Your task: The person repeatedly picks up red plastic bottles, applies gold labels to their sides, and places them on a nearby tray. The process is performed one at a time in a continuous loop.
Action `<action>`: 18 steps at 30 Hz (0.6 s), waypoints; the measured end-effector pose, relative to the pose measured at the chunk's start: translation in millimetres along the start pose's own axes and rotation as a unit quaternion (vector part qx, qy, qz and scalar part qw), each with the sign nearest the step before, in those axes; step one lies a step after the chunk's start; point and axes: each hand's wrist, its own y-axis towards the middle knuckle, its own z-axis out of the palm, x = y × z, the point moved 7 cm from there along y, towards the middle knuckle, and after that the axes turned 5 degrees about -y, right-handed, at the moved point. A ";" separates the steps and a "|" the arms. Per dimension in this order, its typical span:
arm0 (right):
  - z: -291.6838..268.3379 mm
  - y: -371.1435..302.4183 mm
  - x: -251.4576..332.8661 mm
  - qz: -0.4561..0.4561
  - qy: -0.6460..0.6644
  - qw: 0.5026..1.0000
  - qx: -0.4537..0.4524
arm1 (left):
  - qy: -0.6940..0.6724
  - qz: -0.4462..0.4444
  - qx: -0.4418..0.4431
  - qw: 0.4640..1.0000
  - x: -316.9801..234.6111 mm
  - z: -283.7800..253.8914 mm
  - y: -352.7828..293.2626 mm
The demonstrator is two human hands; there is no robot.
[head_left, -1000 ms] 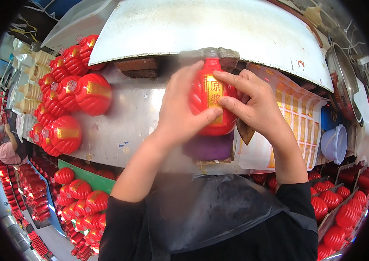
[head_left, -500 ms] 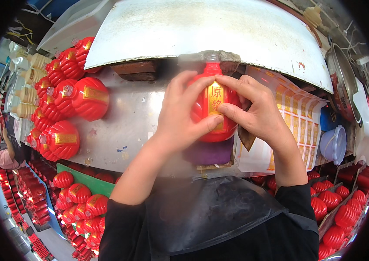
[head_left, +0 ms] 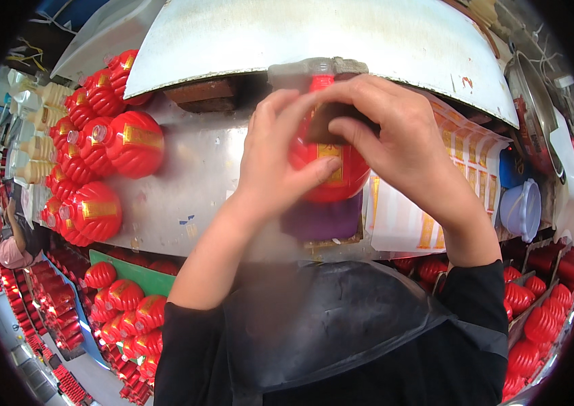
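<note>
A red plastic bottle [head_left: 335, 191] lies on its back in front of me, its neck pointing away into a grey notched rest [head_left: 351, 66]. On its front is a gold label [head_left: 330, 169], partly covered by my hands. My left hand [head_left: 270, 155] grips the bottle's left side, thumb across the label's lower part. Bent over the upper label, my right hand [head_left: 405, 128] is closed on a dark flat scraper [head_left: 341, 116], which lies against the bottle. Under the bottle's base sits a purple pad [head_left: 320, 222].
Several labelled red bottles [head_left: 136, 145] stand at the left of the metal table [head_left: 195, 162]. A sheet of gold labels [head_left: 405, 220] lies right, beside a pale blue bucket [head_left: 521, 210]. A white board [head_left: 314, 34] spans the back. More red bottles [head_left: 124, 296] fill the lower left.
My right hand has swung the scraper from below its palm up onto the label. My left hand stays on the bottle, thumb over the label.
</note>
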 end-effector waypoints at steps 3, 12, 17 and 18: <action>-6.3 -12.0 16.0 -0.104 -0.153 0.979 -0.080 | -0.038 -0.016 -0.017 0.999 5.3 -2.6 -0.8; 19.6 -89.2 62.1 -0.243 -0.076 0.967 -0.013 | -0.093 -0.024 -0.022 0.995 9.8 -3.8 -2.5; 12.4 -76.8 38.1 -0.120 -0.126 0.983 -0.059 | -0.103 -0.046 -0.011 0.994 8.8 -4.4 -3.4; 16.1 -77.7 45.6 -0.157 -0.110 0.979 -0.064 | -0.109 -0.054 -0.001 0.993 8.3 -4.1 -3.5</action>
